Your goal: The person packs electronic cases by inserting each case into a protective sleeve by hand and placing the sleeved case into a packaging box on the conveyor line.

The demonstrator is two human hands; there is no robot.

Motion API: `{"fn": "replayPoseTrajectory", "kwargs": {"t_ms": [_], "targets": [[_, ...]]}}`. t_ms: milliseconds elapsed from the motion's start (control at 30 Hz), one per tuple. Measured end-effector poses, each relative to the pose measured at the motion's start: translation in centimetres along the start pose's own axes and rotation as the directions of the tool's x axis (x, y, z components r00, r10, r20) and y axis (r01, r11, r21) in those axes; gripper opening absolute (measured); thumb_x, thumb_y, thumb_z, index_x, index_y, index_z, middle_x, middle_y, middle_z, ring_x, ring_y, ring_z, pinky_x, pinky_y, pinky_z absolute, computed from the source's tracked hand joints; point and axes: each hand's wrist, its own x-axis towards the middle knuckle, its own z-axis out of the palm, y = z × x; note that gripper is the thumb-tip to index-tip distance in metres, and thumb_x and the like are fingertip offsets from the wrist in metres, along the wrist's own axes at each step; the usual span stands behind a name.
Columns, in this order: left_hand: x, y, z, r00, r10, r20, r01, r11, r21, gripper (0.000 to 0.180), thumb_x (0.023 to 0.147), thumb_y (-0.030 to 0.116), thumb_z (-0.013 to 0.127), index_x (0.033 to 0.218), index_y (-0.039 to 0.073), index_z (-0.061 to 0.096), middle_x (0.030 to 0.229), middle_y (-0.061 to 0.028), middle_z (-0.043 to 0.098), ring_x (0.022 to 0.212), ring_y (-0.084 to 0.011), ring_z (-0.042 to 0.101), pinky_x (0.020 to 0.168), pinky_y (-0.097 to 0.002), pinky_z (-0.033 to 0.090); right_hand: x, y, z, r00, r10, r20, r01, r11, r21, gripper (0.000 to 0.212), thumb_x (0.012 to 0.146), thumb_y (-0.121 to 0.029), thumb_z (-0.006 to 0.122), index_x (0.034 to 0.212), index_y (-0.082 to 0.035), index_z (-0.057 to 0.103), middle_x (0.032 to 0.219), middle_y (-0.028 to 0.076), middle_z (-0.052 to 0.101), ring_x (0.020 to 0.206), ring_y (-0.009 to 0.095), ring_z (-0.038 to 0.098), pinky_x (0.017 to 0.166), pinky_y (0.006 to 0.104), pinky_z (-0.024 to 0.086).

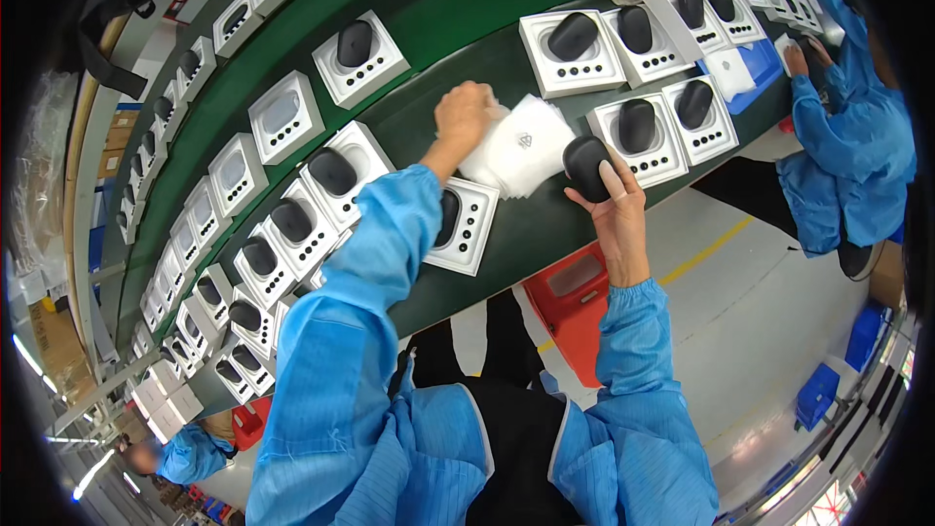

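In my right hand [621, 219] is a smooth black oval case [588, 168], tilted, with fingers and thumb around its sides. My left hand [465, 117] is closed at the upper left edge of a stack of thin white translucent bags [531, 144]; its fingertips pinch a thin white bag there. The stack lies fanned out on the dark green table [414, 117], with a small grey print on the top bag. Partly under my left forearm sits an open white box [473, 229] with a black case and small black ear tips in it.
More open white boxes with black cases stand to the right [638, 131] and far right [575, 44], and in rows to the left [292, 224]. A blue tray [758, 73] lies at the far right, near a co-worker in blue [842, 136]. A red stool [575, 307] stands below the table edge.
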Motion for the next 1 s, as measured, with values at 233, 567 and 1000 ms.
{"fn": "replayPoseTrajectory", "kwargs": {"t_ms": [233,567,1000], "targets": [[-0.6,-0.6,1.9,0.994,0.055,-0.098,-0.081,0.956,-0.283,0.032,0.063,0.021,0.085,0.083,0.005,0.066,0.083,-0.0104,0.063,0.076,-0.0267,0.063,0.069,-0.0390,0.049,4.6,-2.6,2.8,0.982,-0.152,0.114,0.172,0.967,-0.187,0.047,0.087,-0.002,0.064,0.130,0.003,0.049,0.120,0.015,0.056,0.102,0.023,0.062,0.081,0.0370,0.059],[-0.6,-1.2,4.2,0.988,-0.138,-0.076,0.103,0.930,-0.352,0.019,0.068,0.016,0.081,0.077,0.005,0.069,0.088,-0.0144,0.063,0.085,-0.0340,0.064,0.073,-0.0411,0.050,9.6,-0.2,5.5,0.978,-0.163,0.132,0.201,0.906,-0.371,0.042,0.086,0.000,0.064,0.126,0.002,0.052,0.116,0.014,0.058,0.100,0.022,0.063,0.080,0.0347,0.059],[-2.0,-0.8,1.5,0.964,-0.259,0.055,0.201,0.582,-0.788,0.008,0.077,0.004,0.074,0.083,0.000,0.071,0.072,-0.0033,0.065,0.067,-0.0091,0.056,0.064,-0.0253,0.045,12.9,1.2,5.7,0.966,-0.245,0.083,0.217,0.594,-0.775,0.043,0.078,-0.004,0.072,0.117,0.008,0.057,0.101,0.021,0.065,0.079,0.023,0.068,0.065,0.0288,0.061]]}}
